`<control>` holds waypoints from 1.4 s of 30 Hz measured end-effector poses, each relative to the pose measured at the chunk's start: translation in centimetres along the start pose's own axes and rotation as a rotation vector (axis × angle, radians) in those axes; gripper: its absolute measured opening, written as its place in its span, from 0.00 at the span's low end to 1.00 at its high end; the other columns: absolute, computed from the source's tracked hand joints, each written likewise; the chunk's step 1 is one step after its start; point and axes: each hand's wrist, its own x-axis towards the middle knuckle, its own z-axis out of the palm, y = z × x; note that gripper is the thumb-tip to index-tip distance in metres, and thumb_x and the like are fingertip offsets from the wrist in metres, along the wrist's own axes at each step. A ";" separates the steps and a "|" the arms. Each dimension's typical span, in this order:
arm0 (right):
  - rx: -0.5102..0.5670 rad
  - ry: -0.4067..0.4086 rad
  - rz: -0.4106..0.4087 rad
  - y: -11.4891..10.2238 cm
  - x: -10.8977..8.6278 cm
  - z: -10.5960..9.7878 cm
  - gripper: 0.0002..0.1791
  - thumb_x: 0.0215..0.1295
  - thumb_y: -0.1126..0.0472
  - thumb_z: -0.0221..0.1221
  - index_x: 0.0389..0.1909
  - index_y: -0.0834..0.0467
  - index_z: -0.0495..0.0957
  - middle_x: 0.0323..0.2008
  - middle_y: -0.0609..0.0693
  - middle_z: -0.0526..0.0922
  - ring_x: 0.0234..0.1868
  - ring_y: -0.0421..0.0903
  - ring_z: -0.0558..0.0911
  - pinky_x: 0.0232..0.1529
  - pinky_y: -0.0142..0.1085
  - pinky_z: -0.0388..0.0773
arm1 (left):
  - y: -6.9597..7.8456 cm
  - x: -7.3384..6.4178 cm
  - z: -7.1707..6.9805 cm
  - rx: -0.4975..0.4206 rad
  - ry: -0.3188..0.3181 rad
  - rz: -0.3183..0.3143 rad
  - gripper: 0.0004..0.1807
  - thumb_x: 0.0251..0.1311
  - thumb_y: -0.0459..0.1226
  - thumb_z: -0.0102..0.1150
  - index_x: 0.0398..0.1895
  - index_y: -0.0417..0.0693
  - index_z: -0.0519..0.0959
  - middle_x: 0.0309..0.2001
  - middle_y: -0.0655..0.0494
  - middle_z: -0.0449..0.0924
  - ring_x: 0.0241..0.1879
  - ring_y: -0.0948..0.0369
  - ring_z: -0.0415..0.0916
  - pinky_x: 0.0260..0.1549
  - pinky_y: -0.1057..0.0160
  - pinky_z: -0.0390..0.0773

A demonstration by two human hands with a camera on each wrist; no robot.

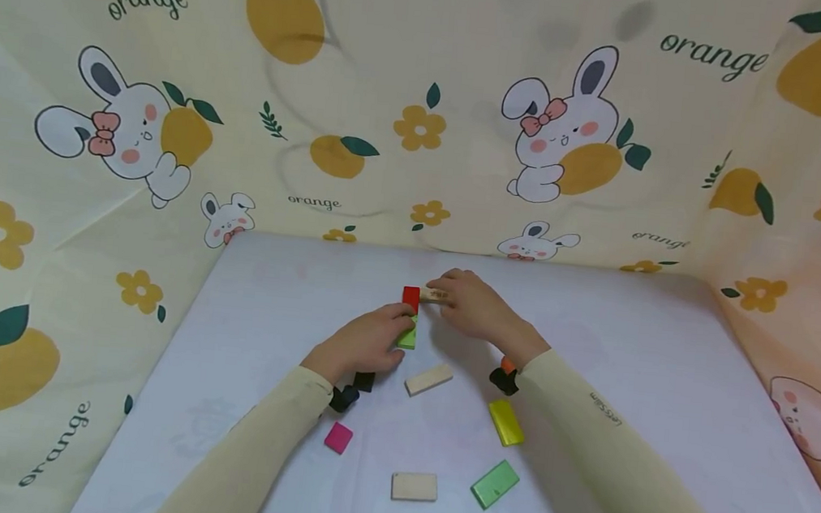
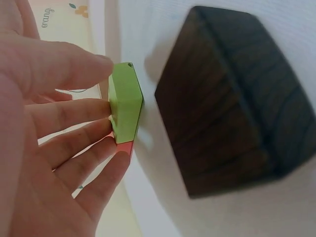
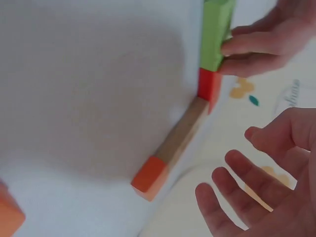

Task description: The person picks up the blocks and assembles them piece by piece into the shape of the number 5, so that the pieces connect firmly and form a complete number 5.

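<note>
A green block (image 1: pixel 406 339) and a red block (image 1: pixel 411 299) stand end to end at the back middle of the white table. My left hand (image 1: pixel 370 338) rests its fairly straight fingertips against their left side, its thumb by the near end of the green block. From the red block a plain wooden block (image 3: pixel 182 131) runs off at an angle, with an orange block (image 3: pixel 150 177) at its far end. That orange block is hidden behind my right hand in the head view. My right hand (image 3: pixel 259 182) is beside these two, fingers spread and holding nothing.
A dark wooden block (image 2: pixel 232 103) lies close by my left wrist. Nearer are loose wooden blocks (image 1: pixel 428 379), a pink block (image 1: pixel 338 438), a yellow block (image 1: pixel 506 422) and another green block (image 1: pixel 496 484). A printed cloth (image 1: pixel 367 82) rises behind the table.
</note>
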 end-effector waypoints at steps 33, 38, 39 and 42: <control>0.120 -0.189 -0.100 -2.7 -6.6 5.0 0.17 0.64 0.71 0.74 0.52 0.57 0.90 0.48 0.46 0.86 0.51 0.47 0.81 0.61 0.47 0.81 | 0.6 0.2 0.8 0.012 0.023 0.025 0.17 0.77 0.33 0.60 0.65 0.43 0.81 0.73 0.51 0.71 0.69 0.55 0.71 0.70 0.59 0.72; 0.110 -0.174 -0.118 -2.8 -6.4 4.9 0.14 0.64 0.71 0.74 0.49 0.57 0.92 0.44 0.45 0.87 0.48 0.47 0.82 0.59 0.48 0.81 | 0.3 0.2 0.5 0.025 0.036 0.018 0.17 0.77 0.34 0.61 0.65 0.43 0.81 0.72 0.51 0.72 0.68 0.55 0.72 0.70 0.59 0.73; 0.103 -0.170 -0.117 -2.8 -6.4 4.9 0.14 0.64 0.71 0.74 0.49 0.56 0.92 0.44 0.44 0.87 0.48 0.46 0.82 0.59 0.47 0.81 | 0.3 0.2 0.4 0.024 0.037 0.016 0.17 0.77 0.34 0.61 0.65 0.42 0.81 0.72 0.50 0.72 0.68 0.55 0.72 0.70 0.59 0.73; 0.090 -0.164 -0.099 -2.8 -6.2 4.8 0.14 0.65 0.69 0.75 0.50 0.56 0.92 0.45 0.44 0.87 0.48 0.46 0.82 0.59 0.47 0.81 | 0.3 0.2 0.2 0.014 0.041 -0.001 0.17 0.78 0.34 0.60 0.65 0.42 0.81 0.72 0.50 0.72 0.68 0.55 0.72 0.70 0.58 0.73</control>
